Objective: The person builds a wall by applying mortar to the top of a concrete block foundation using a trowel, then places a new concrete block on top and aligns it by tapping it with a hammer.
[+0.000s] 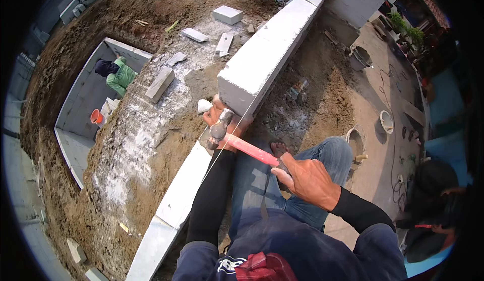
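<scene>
A hammer with a red handle (pixel 252 151) and a grey metal head is in my right hand (pixel 310 180), whose fingers are wrapped round the lower end of the handle. The hammer head lies in front of my left hand (pixel 237 123) and hides part of it. My left hand is at the near end of a long white block (pixel 267 54), its visible fingers against the block's lower left corner. Below it, another white block (pixel 184 182) continues the same row. A thin string (pixel 214 161) runs along the row. A small white chunk (pixel 203 106) sits beside my left fingers.
Loose block pieces (pixel 160 84) lie on the soil at left. Beyond them is a block-walled pit (pixel 80 97) with a person in green (pixel 121 77) and an orange bucket (pixel 96 116). Buckets (pixel 385 122) and a cable (pixel 388 87) are on the paving at right.
</scene>
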Available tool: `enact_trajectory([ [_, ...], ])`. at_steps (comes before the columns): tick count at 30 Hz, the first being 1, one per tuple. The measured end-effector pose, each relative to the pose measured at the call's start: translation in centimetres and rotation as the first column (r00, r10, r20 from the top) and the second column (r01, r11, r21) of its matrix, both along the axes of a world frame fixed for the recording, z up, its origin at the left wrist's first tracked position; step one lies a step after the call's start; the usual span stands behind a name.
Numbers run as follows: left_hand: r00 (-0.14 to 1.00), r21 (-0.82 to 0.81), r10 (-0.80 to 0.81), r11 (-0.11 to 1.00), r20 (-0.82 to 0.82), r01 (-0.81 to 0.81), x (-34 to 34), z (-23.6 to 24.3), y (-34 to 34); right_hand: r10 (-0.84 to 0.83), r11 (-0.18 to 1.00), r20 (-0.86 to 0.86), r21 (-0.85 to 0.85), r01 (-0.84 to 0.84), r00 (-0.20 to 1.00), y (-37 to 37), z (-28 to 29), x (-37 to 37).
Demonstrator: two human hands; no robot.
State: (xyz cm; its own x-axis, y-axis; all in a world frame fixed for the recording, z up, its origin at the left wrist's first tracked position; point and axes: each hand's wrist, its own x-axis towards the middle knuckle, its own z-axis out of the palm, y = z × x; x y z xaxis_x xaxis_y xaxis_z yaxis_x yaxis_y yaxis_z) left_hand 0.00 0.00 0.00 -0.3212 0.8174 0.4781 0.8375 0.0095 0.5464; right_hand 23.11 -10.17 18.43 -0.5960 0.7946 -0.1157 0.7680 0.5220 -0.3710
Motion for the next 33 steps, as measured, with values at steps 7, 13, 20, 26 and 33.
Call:
enact_trajectory([
  [7,0.996,-0.116,0.045,0.993,0.075,-0.036,-0.6,0.7,-0.2,-0.023,1.0,-0.098,-0.015,0.021,0.995,-0.2,-0.7,-0.2],
  [13,0.988,-0.057,0.15,0.987,-0.019,-0.151,-0.1,0.4,0.2,-0.088,0.982,-0.08,-0.175,0.073,0.993,0.8,0.1,0.9],
  [20,0.996,0.05,0.076,0.996,-0.044,-0.073,0.3,0.4,-0.5,-0.493,0.653,-0.137,-0.71,0.262,0.859,-1.0,4.2,7.6],
  [26,0.995,-0.051,0.051,0.997,-0.085,-0.055,0.5,0.5,-0.9,-0.406,0.906,-0.589,-0.163,0.39,0.699,10.9,11.9,9.8],
  [33,0.994,0.022,0.061,0.998,-0.092,-0.059,1.1,0.1,-0.3,-0.394,0.778,-0.235,0.43,0.459,0.888,25.7,10.2,8.1],
])
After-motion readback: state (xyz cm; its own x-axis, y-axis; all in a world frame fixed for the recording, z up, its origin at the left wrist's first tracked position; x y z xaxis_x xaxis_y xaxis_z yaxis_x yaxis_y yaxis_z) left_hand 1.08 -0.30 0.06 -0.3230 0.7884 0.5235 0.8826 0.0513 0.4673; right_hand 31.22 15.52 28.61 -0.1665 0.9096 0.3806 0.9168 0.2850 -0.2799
